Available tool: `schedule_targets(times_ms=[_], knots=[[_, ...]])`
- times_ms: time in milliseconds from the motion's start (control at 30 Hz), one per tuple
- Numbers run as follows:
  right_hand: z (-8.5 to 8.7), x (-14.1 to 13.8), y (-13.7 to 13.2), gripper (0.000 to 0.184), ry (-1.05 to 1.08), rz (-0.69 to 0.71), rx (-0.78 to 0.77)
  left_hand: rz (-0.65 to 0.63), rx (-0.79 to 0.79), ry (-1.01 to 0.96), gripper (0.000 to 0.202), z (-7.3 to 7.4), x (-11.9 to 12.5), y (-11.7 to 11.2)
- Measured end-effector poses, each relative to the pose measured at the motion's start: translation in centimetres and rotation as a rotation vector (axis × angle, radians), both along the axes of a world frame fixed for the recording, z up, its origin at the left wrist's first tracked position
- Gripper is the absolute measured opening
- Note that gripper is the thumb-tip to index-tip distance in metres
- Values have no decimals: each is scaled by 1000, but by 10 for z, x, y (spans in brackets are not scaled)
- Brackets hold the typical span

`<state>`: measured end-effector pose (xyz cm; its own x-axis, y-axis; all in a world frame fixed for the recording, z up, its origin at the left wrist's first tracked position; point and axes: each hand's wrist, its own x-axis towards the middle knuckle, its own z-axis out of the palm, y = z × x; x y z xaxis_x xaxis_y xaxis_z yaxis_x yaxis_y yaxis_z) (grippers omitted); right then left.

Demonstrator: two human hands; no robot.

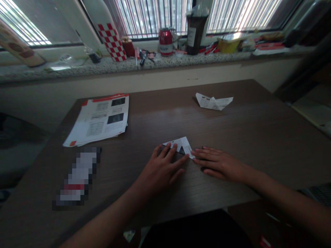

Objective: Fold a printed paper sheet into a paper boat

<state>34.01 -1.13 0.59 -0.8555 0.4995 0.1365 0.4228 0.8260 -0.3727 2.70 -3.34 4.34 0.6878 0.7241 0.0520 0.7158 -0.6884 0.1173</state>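
Note:
A small folded piece of printed paper (pixel 183 142) lies flat on the brown table, in front of me. My left hand (pixel 167 165) rests over its near left edge, fingers spread and their tips pressing on the paper. At the paper's right corner, my right hand (pixel 219 162) lies flat with its fingers stretched out, the tips touching that corner. Part of the paper is hidden under the left fingers. Farther back on the right stands a folded paper boat (pixel 214 102), made of similar printed paper, apart from both hands.
A stack of printed sheets (pixel 103 119) lies at the back left of the table (pixel 155 117). Nearer, a pixelated dark-edged object (pixel 79 175) lies on the left. The windowsill (pixel 103 69) behind holds a red can (pixel 166 42), a dark drink cup (pixel 196 32) and a checkered bottle (pixel 111 39).

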Motion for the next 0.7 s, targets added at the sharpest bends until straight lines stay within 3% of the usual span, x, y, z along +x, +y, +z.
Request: schedule_targets(times_ms=[267,700], knots=[[5,-5,-3,59,3,-54,-24,40,2,-91,36,-1,-8,12],[11,-19,12,51,9,-174,50,115,44,-3,38,-2,-14,24]])
